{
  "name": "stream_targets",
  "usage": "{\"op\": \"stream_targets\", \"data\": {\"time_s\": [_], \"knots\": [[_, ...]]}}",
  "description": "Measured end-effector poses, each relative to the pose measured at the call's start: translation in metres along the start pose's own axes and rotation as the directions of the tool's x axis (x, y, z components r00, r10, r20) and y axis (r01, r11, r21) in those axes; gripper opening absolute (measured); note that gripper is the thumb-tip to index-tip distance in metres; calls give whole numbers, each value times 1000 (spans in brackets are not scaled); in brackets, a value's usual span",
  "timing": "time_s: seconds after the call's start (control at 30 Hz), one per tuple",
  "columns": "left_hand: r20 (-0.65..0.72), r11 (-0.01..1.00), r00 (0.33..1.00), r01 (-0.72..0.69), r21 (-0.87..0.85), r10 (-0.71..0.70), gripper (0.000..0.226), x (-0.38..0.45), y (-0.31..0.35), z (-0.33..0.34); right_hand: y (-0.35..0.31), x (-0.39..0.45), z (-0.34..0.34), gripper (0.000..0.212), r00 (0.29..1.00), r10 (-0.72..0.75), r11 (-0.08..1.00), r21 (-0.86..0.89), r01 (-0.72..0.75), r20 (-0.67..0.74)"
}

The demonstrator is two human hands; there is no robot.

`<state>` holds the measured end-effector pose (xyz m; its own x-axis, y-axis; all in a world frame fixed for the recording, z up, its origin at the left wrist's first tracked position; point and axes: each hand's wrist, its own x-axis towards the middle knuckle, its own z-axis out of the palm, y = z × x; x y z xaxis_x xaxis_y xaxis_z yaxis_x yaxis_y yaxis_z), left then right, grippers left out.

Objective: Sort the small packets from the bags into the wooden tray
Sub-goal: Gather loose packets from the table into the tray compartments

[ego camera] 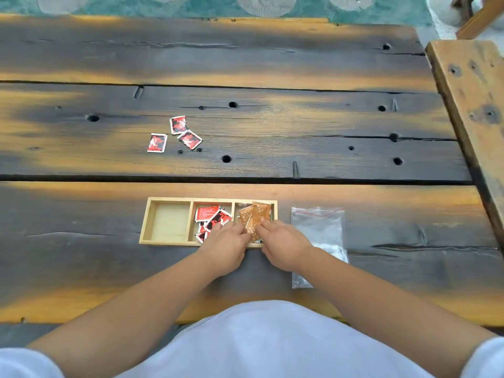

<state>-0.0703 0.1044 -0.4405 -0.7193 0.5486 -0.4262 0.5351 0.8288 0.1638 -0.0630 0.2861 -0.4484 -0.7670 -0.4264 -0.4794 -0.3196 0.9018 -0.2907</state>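
A wooden tray [144, 222] with three compartments lies near the table's front edge. Its left compartment holds nothing, the middle one holds several red packets [211, 215], and the right one holds orange dotted packets [255, 214]. My left hand [225, 248] and my right hand [282, 245] meet over the right compartment, fingers pinched on the orange packets standing there. Three loose red packets [174, 135] lie farther back on the table. A clear zip bag [317, 233] lies just right of the tray, partly under my right wrist.
The dark plank table [272, 64] has holes and cracks. A wooden bench [474, 105] runs along the right side. Teal patterned floor shows beyond the far edge.
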Motion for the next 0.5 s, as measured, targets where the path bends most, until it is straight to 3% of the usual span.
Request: {"op": "stream_targets", "data": {"time_s": [0.1,0.27,0.5], "knots": [[19,998,998,-56,-10,56,36,-12,-2,0,-9,-9,8,70,999,25,993,-112,-22,25],[67,996,993,-91,-18,92,48,-31,-13,-3,-26,-21,15,75,990,124,978,-164,-132,-60],[27,991,996,88,-100,-86,64,-59,-50,-16,-66,-14,3,73,966,206,977,-23,-212,-153]]}}
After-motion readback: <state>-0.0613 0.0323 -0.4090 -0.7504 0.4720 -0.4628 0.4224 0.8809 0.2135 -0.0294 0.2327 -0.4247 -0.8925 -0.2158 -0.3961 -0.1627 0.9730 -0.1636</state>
